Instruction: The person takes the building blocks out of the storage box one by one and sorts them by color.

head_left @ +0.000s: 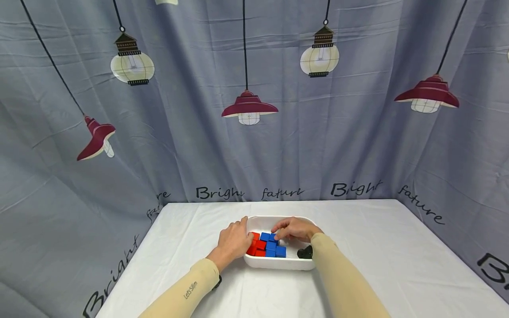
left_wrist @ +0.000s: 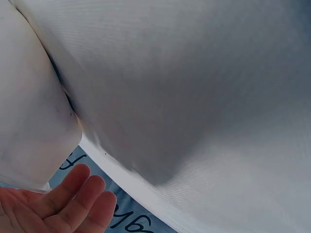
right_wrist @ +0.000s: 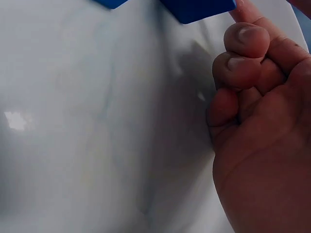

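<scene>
A white tray [head_left: 278, 263] holds red blocks [head_left: 260, 244] at its left side, with blue blocks [head_left: 271, 245] packed against them. My left hand [head_left: 234, 240] grips the tray's left end, thumb over the rim; in the left wrist view its fingers [left_wrist: 73, 187] lie along the outer wall. Inside the tray, my right hand [head_left: 296, 228] pinches a blue block at the back of the blue group between thumb and index finger. The right wrist view has the index fingertip at the edge of this blue block [right_wrist: 199, 8], the other fingers curled.
Dark, glossy pieces [head_left: 305, 252] lie at the tray's right end, partly behind the right sleeve [head_left: 343, 274]. The tray stands on a table with a white cloth [head_left: 191, 238]. A grey-blue curtain [head_left: 191, 145] printed with lamps hangs behind and at both sides.
</scene>
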### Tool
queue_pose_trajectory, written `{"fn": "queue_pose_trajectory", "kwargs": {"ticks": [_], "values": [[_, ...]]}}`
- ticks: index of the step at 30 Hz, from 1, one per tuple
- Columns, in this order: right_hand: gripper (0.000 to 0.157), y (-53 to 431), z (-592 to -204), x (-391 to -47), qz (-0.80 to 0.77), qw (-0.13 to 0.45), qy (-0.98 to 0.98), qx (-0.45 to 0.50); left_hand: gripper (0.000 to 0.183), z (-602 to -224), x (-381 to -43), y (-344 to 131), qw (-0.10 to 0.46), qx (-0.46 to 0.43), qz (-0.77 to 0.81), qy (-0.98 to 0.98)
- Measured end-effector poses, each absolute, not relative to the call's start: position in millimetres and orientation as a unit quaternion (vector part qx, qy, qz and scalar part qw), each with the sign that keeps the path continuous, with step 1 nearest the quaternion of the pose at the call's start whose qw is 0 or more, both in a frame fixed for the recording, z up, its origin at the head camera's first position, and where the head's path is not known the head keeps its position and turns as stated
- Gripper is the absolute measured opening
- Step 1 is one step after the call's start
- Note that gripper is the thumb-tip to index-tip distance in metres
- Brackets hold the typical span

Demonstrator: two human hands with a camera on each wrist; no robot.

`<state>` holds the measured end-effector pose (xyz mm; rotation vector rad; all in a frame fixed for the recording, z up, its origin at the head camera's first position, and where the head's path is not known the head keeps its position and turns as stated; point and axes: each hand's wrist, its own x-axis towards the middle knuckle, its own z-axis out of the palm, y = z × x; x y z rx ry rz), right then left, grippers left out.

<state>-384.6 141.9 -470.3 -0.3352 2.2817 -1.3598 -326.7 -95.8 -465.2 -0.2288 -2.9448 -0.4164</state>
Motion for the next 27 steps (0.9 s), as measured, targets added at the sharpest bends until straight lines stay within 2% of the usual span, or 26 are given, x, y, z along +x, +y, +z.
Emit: {"fn": "queue_pose_trajectory", "kwargs": {"ticks": [27], "values": [[0.03,144.4,-470.8,-387.8,-0.446,0.219,0.861,-0.112,0.059,-464.5,-325.5,-95.1,0.081,-0.078,-0.137,-0.984]]}}
